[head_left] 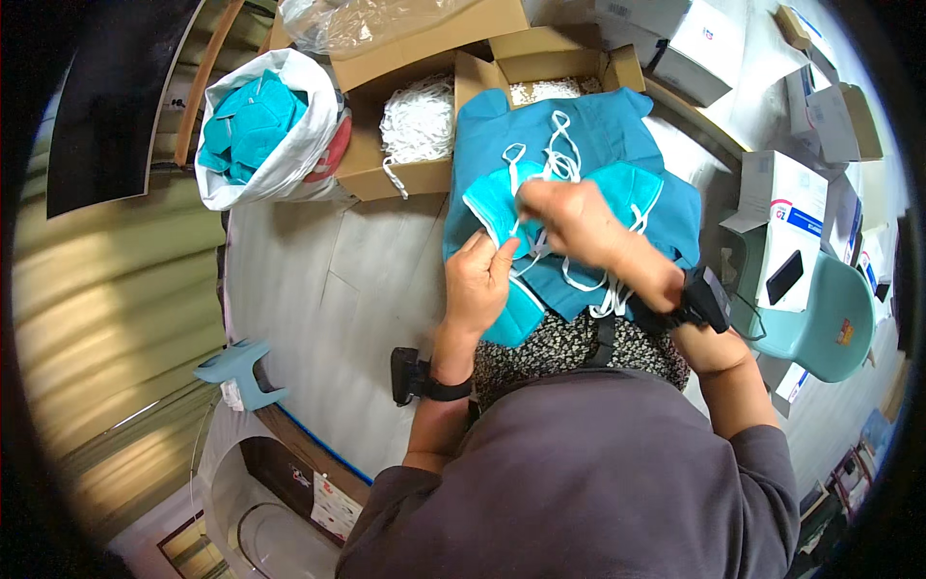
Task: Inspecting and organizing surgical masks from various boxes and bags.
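Note:
My left hand (477,285) pinches the lower left edge of a teal face mask (490,198) with white edging. Above that mask, my right hand (579,222) is closed, its fingers curled at a white cord (515,230) that runs down toward my left thumb. My right fingertips are slightly blurred. To the right lies a second teal mask (639,181), partly behind my right hand. A further teal piece (516,314) sits below my left hand. Loose white cord loops (561,145) trail over the darker teal cloth (608,121) spread across my lap.
Ahead stands a cardboard box (357,179) holding a heap of white cords (417,121). Another open box (555,43) contains small white pieces. A white sack (328,101) is filled with teal masks (253,116). At right are a pale green chair (839,314), a phone (785,277) and several white cartons (781,188).

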Motion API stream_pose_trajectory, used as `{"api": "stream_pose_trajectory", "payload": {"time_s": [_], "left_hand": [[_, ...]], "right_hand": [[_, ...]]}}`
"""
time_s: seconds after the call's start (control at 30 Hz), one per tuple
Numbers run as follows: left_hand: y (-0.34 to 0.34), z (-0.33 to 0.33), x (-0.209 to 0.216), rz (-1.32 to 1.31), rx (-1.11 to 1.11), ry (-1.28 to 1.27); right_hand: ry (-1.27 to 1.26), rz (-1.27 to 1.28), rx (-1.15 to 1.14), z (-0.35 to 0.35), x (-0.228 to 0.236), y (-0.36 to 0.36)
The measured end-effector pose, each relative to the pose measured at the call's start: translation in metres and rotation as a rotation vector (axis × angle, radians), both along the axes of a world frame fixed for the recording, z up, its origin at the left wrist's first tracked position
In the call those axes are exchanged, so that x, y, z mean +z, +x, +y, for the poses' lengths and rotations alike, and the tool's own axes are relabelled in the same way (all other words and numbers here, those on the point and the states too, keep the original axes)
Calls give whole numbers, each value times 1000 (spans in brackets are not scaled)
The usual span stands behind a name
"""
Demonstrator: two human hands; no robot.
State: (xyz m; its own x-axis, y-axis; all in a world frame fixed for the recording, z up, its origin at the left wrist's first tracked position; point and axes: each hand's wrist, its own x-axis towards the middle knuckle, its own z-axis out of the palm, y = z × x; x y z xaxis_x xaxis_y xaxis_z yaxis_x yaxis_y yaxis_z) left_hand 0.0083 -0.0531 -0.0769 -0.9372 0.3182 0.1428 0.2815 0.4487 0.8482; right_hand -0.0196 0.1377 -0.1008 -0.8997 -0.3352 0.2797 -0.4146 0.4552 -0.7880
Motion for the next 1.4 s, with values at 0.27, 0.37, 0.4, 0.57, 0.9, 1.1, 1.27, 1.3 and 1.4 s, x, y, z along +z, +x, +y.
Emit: {"api": "stream_pose_trajectory", "payload": {"time_s": [0.27,0.37,0.4,0.57,0.9,1.1,1.27,1.3,1.4], "left_hand": [[6,-5,12,-50,234,-25],[-1,-4,1,-5,300,85],[-2,-1,-1,-24,299,123],[-2,9,2,-226,274,433],[-3,-2,52,-581,241,856],[-9,-5,36,-1210,4,1287],[-5,-16,16,-573,138,538],[-9,-14,16,-474,158,468],[-13,-3,25,-503,121,435]], "right_hand": [[-244,-248,-285,18,22,-23],[-364,-530,-200,-8,27,-4],[-522,-608,-189,-12,17,-1],[-569,-530,-180,-21,2,4],[-162,-285,-321,29,-14,-27],[-686,-198,163,13,-2,-36],[-737,-473,-50,16,-3,-30],[-727,-493,-44,15,-5,-30],[-594,-386,-115,10,-7,-31]]}}
